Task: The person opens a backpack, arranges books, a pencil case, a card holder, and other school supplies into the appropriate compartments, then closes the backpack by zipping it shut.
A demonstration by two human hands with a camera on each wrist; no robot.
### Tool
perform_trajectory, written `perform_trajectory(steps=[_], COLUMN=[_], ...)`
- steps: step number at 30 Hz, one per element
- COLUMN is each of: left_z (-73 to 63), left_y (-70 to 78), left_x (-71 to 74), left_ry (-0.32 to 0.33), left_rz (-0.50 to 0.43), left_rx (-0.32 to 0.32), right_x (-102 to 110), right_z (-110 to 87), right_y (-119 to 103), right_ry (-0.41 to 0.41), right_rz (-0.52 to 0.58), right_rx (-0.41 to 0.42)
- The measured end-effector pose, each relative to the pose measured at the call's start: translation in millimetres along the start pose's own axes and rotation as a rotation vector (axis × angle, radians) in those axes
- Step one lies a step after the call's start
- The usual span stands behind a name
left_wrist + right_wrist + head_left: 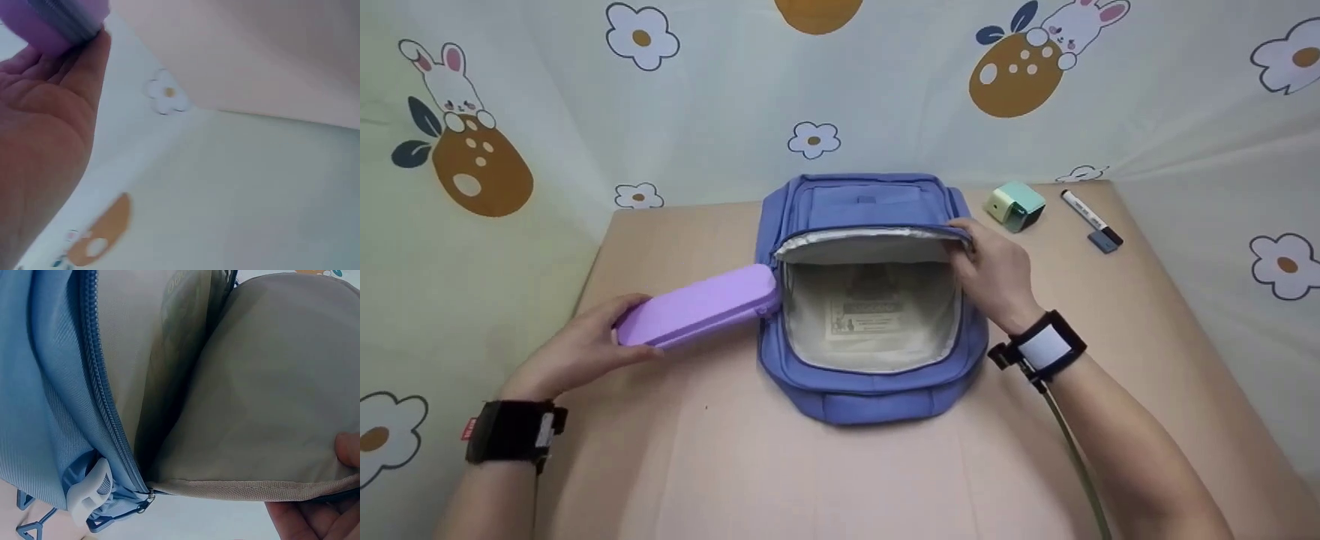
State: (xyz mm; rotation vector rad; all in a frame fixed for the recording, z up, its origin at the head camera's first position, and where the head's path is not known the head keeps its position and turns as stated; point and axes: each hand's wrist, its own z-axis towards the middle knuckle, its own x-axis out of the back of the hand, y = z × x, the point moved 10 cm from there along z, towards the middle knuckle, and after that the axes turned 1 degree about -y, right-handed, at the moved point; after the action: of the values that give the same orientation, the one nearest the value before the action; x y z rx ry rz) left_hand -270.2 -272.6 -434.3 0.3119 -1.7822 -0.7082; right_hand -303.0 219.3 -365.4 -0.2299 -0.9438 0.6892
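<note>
A blue backpack (pixel 870 405) lies on the table with its front compartment unzipped, showing a pale lining and a printed label inside. My right hand (pixel 997 274) pinches the edge of the raised flap (pixel 870 246) at its right side. In the right wrist view, the thumb is on the lining of the flap (pixel 281 382) and the fingers are behind it. My left hand (pixel 585 345) grips one end of a purple zippered pencil case (pixel 697 304). The case's far end is right at the backpack's left edge, beside the opening.
At the back right are a green and yellow pencil sharpener (pixel 1016 206), a marker (pixel 1087 214) and a small blue-grey block (pixel 1102 241). A patterned curtain (pixel 720 97) surrounds the table (pixel 810 480) at the back and sides.
</note>
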Motion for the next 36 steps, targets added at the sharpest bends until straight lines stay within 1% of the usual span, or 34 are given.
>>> perform_trajectory(steps=[3,4,9,10,12,14,17,20,24,27,32,34,36], left_z=[-4.7,-4.7,2.8,4.9,10.4,17.2,27.2,33.9,37.0,38.2,40.8,44.2,50.5], left_y=[32.3,44.8,108.3,118.8,134.5,144.0,150.3,154.2,163.9,173.3,196.5,204.7,209.6], left_x=[-12.0,-17.7,-51.4,-58.4,-70.8,-80.7,-90.3,-93.8,-93.2,-95.4,-102.5,-105.3,-109.1], left_ry=[-0.003,0.006,0.096,0.115,0.148,0.169,0.200,0.243,0.335,0.401,0.523,0.565,0.585], left_rz=[0.033,0.045,0.091,0.112,0.150,0.182,0.235,0.282,0.360,0.423,0.529,0.565,0.597], left_rx=[-0.033,-0.056,-0.198,-0.218,-0.225,-0.216,-0.198,-0.185,-0.192,-0.211,-0.291,-0.314,-0.316], right_x=[0.1,0.3,1.9,2.5,3.3,3.6,3.7,3.7,4.8,5.4,4.9,4.5,4.1], right_z=[0.3,0.2,0.0,-0.1,-0.2,-0.2,-0.5,-1.4,-2.7,-3.0,-4.4,-5.6,-7.1], right_y=[-0.2,-0.8,-4.3,-5.0,-5.6,-6.2,-7.5,-9.9,-13.6,-16.3,-19.8,-21.1,-21.9], right_ry=[0.001,0.003,0.010,0.012,0.015,0.015,0.014,0.010,0.015,0.017,0.010,0.007,0.002], right_rz=[-0.004,-0.004,-0.006,-0.008,-0.009,-0.006,0.001,-0.001,-0.019,-0.022,-0.017,-0.019,-0.020], right_rx=[-0.002,0.000,0.012,0.016,0.018,0.020,0.023,0.034,0.057,0.068,0.081,0.090,0.098])
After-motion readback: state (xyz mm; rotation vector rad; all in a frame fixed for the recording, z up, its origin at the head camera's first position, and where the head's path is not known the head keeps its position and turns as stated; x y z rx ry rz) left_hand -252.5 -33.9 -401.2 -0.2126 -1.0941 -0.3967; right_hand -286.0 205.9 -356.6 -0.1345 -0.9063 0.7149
